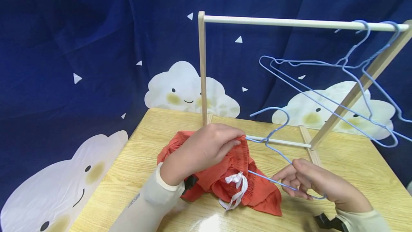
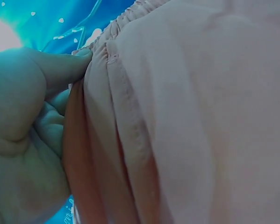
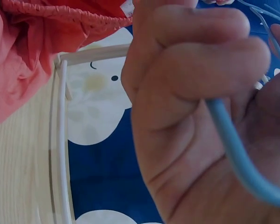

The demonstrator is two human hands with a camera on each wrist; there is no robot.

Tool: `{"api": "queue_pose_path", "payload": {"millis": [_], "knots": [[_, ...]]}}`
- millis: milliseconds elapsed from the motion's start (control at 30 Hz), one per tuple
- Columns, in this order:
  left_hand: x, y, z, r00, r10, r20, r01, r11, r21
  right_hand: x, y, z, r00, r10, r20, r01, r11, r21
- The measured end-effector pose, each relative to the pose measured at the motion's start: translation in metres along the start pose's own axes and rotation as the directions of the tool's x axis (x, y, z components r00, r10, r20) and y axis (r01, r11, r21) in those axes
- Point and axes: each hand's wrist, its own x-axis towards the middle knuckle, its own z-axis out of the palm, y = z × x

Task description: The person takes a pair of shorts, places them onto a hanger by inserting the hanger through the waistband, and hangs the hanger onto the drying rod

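Red drawstring shorts lie bunched on the table, their gathered waistband facing right and a white drawstring hanging from it. My left hand pinches the upper edge of the waistband between thumb and fingers; the left wrist view shows the cloth close up. A blue hanger is gripped near its right end by my right hand. Its left part goes into the waist opening and is hidden by the cloth; the hook points up and left. In the right wrist view, curled fingers wrap the hanger's bar.
Behind the shorts stands a wooden rack with a white top rail and a low rail. Two blue hangers hang at its right end. The wooden table meets a dark blue curtain with cloud prints.
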Motion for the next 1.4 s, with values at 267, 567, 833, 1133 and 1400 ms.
{"api": "queue_pose_path", "payload": {"millis": [267, 567, 833, 1133, 1400], "knots": [[0.001, 0.001, 0.004, 0.999, 0.027, -0.031, -0.026, 1.000, 0.017, 0.006, 0.003, 0.005, 0.999, -0.037, 0.001, 0.036, 0.998, 0.044], [0.002, 0.003, 0.008, 0.997, 0.060, -0.040, -0.058, 0.997, 0.046, 0.012, -0.005, 0.014, 0.998, 0.046, -0.033, -0.045, 0.999, 0.029], [0.003, 0.006, 0.011, 0.995, 0.091, -0.039, -0.089, 0.994, 0.058, 0.015, 0.003, 0.014, 1.000, 0.021, -0.020, -0.020, 0.999, 0.033], [0.002, 0.010, 0.008, 0.995, 0.097, -0.013, -0.096, 0.994, 0.052, 0.014, -0.001, 0.018, 0.998, 0.051, -0.038, -0.052, 0.998, -0.019], [-0.002, 0.011, -0.005, 0.993, 0.113, -0.021, -0.112, 0.993, 0.028, 0.003, -0.001, 0.005, 0.999, 0.017, 0.044, -0.023, 0.990, 0.138]]}}
